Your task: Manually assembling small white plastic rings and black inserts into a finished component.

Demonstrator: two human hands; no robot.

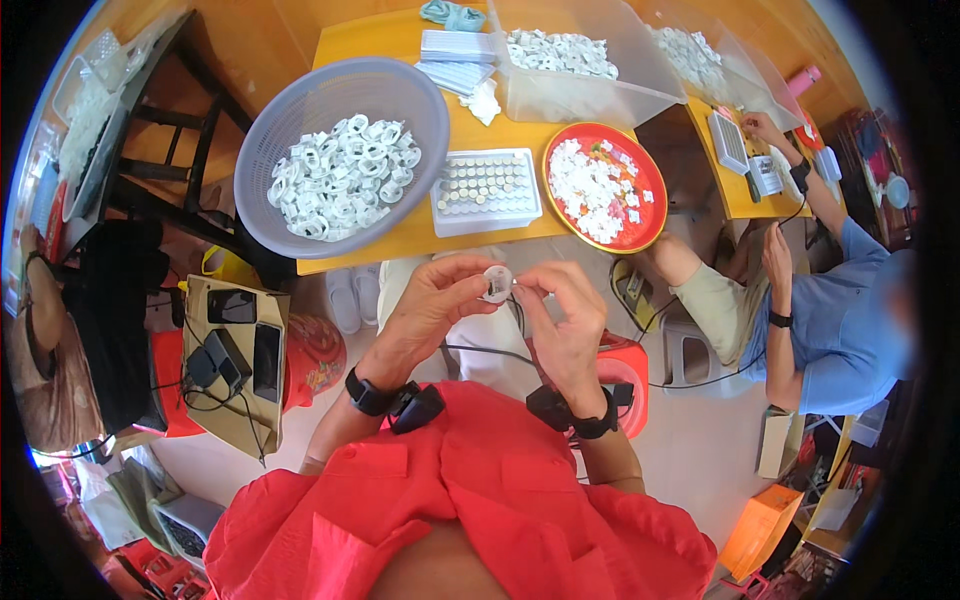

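Observation:
In front of my lap, my left hand (436, 302) pinches a small round white plastic part (496, 284) between thumb and fingers. The fingertips of my right hand (566, 312) are closed at that part's right edge, on something too small to make out. Straight ahead on the yellow table is a white tray (487, 222) with rows of small round pieces. A big grey basket (258, 190) to its left holds a heap of similar white parts. On its right, a red round tray (648, 212) carries many small white pieces.
Clear plastic bins (570, 102) of white parts stand at the back of the table. A co-worker in a blue shirt (840, 325) sits at the right; another person (60, 380) is at the far left. A cardboard box (215, 395) holds phones and cables. A cable (490, 350) runs below my hands.

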